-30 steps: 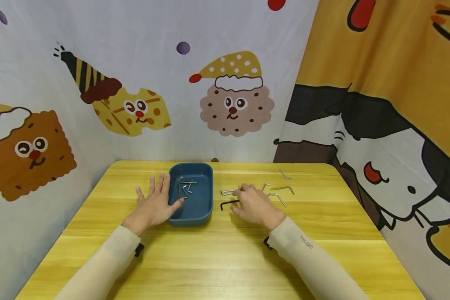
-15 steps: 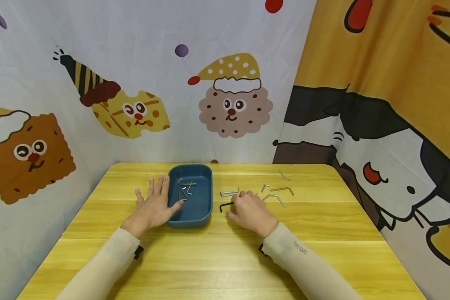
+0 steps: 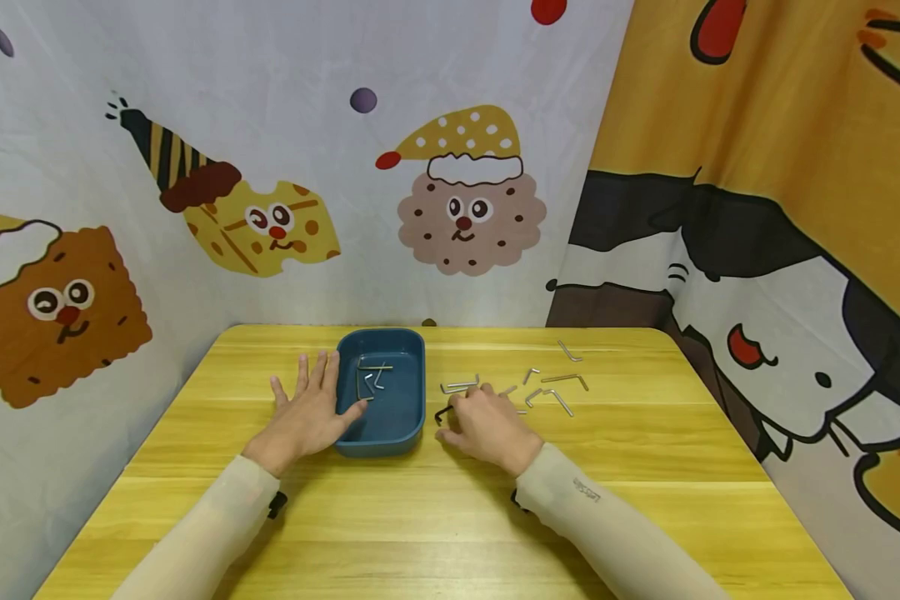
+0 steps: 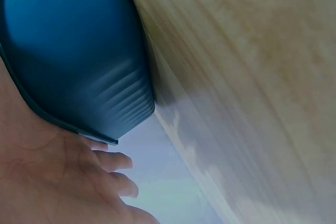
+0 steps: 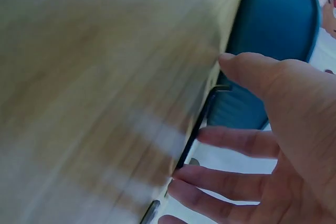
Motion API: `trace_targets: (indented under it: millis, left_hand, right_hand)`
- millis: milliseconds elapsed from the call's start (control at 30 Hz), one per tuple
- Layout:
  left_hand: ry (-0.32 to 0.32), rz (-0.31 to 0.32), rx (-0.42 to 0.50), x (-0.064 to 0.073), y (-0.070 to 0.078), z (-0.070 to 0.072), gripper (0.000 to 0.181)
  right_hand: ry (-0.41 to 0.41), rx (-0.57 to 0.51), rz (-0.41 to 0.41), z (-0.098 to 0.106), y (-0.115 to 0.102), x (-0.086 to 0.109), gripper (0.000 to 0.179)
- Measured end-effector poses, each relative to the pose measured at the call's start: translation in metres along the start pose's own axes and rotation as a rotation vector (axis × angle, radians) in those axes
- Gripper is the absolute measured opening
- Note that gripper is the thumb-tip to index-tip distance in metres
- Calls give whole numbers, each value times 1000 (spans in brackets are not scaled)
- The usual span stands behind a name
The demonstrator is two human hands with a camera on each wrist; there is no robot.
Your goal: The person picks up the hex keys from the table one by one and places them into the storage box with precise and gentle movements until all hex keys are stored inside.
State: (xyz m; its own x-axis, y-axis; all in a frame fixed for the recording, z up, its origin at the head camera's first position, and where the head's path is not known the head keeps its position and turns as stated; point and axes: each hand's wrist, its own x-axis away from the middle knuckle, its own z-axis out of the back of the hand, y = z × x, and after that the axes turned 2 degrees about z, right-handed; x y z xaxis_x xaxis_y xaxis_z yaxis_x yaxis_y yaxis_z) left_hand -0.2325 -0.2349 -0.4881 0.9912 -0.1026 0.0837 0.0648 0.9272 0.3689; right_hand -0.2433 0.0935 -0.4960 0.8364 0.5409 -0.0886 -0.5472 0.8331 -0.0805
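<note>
My left hand (image 3: 303, 417) lies with spread fingers along the left side of a dark blue plastic box (image 3: 381, 447), its thumb over the rim. The left wrist view shows the palm against the wall of this box (image 4: 68, 40). To the right of the box, my right hand (image 3: 495, 429) reaches down to the tabletop. Its fingertips touch a black hex key (image 5: 195, 125), while the thumb stays apart from it. Only the short bent end of that black hex key (image 3: 442, 414) shows in the head view; the hand hides its long arm.
Several small hex keys, one a brass-coloured key (image 3: 376, 367), lie inside the box. More are scattered right of my right hand, among them a bronze key (image 3: 562, 379) and a silver key (image 3: 561, 402). A printed curtain (image 3: 270, 100) hangs behind the wooden table (image 3: 420, 533).
My right hand has moved left toward the box, covering more of the black hex key, which has shifted slightly left. Silver keys behind the hand have come into view. My left hand stays put.
</note>
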Motion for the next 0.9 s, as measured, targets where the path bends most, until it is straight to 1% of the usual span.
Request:
trace_targets:
  millis: [133, 200, 333, 467, 600, 667, 767, 900]
  left_hand:
    - [-5, 1, 0, 0, 0, 0, 111]
    - [-6, 2, 0, -1, -1, 0, 112]
    - [-7, 3, 3, -1, -1, 0, 112]
    - [-7, 4, -6, 0, 0, 1, 113]
    - [-8, 5, -14, 2, 0, 1, 113]
    - [-8, 3, -10, 2, 0, 1, 112]
    - [-7, 2, -5, 2, 0, 1, 112]
    - [-5, 0, -5, 1, 1, 0, 113]
  right_hand:
    - [18, 13, 15, -1, -3, -2, 54]
    - [27, 18, 33, -2, -3, -4, 52]
    - [21, 18, 76, -1, -1, -7, 41]
    - [-4, 7, 98, 0, 2, -6, 31]
    - [-16, -47, 126, 3, 7, -5, 22]
    - [-16, -84, 143, 4, 11, -3, 19]
    - [-11, -112, 167, 4, 16, 0, 17]
    - [1, -102, 199, 5, 21, 4, 18]
